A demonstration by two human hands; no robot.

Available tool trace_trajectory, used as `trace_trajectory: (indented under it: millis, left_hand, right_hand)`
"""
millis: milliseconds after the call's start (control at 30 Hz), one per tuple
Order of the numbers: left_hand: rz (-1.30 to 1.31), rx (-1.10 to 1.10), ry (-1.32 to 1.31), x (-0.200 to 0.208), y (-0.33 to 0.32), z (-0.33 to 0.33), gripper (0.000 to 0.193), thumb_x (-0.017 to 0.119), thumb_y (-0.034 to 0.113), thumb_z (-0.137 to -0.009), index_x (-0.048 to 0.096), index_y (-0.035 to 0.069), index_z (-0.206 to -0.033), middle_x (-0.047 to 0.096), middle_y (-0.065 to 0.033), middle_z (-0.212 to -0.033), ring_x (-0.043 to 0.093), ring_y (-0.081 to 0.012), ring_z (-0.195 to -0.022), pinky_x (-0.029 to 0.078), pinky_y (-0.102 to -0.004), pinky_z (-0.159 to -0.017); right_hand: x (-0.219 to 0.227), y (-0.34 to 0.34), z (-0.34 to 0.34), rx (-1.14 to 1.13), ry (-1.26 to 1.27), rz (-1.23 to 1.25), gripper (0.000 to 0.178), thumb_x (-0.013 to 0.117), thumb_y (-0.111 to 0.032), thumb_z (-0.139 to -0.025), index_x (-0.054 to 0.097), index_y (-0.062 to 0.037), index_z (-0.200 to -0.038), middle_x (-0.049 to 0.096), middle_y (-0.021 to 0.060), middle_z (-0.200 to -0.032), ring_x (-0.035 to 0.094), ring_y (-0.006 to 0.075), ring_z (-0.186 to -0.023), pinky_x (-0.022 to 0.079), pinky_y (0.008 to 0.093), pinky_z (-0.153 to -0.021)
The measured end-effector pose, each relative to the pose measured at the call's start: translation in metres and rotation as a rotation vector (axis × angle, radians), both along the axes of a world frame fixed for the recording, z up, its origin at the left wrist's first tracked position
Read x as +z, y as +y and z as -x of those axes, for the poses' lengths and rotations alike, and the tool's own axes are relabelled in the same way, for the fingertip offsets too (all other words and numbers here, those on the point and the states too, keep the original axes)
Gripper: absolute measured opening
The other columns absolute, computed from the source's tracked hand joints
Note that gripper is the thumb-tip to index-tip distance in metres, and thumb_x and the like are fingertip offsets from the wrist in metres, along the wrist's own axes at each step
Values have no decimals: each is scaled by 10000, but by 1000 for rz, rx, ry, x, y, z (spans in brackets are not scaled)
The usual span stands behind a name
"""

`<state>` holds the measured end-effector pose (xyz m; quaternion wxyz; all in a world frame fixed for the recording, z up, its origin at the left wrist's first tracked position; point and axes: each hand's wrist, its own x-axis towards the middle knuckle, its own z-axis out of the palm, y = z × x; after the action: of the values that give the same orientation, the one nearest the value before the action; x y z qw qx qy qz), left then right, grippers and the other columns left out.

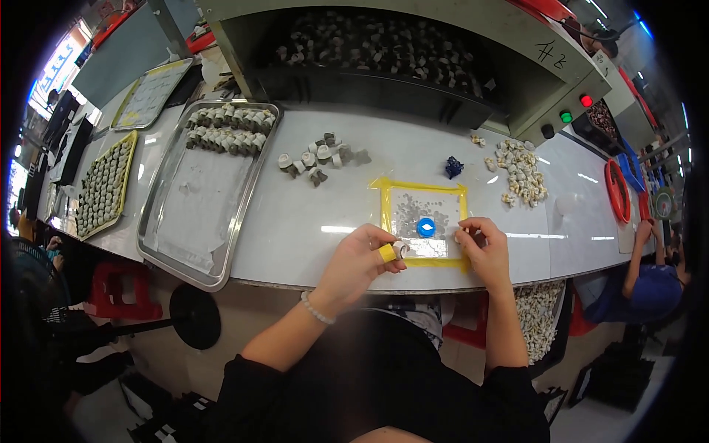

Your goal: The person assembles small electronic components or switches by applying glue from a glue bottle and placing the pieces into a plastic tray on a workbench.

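My left hand (358, 262), with a beaded bracelet at its wrist and a yellow band round a finger, pinches a small whitish cylindrical piece (401, 249). At the right, my right hand (484, 247) has thumb and fingers drawn together; whatever may be between them is too small to tell. Between the hands lies a square work patch edged in yellow tape (385, 205), spotted with grey marks. On it sits a round blue piece (426, 227) with a white centre. A dark blue, rough lump (453, 167) rests just beyond the patch.
Left stands a metal tray (240, 214) with rows of grey-white pieces (229, 118); a yellow-edged tray (107, 184) lies farther left. Loose pieces (310, 157) and a cream pile (521, 173) flank the patch. A machine (509, 96) overhangs the back. Another person (635, 284) sits right.
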<state>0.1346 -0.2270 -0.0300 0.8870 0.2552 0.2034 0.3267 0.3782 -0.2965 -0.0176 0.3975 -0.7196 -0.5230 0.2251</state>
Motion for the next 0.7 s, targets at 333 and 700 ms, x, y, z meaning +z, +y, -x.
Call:
trace_trajectory:
  millis: [333,700]
  left_hand:
    - [-3,56,-82,-9,4,5,127,513,106,-940,508,50,-1053,612,-245,-1042,623,-220,-770,535,-296,-711]
    - [-108,37,-10,-10,0,5,264,572,-16,-867,547,-15,-1130,616,-155,-1009,643,-200,-863,545,-296,-763]
  right_hand:
    - [12,2,-15,216,-80,-101,220,594,-2,-808,640,19,-1022,576,95,-1045,570,152,-783,466,250,-689]
    - [22,3,-19,387,-287,24,265,656,-21,-778,662,-48,-1042,604,77,-992,611,200,-816,497,285,-704]
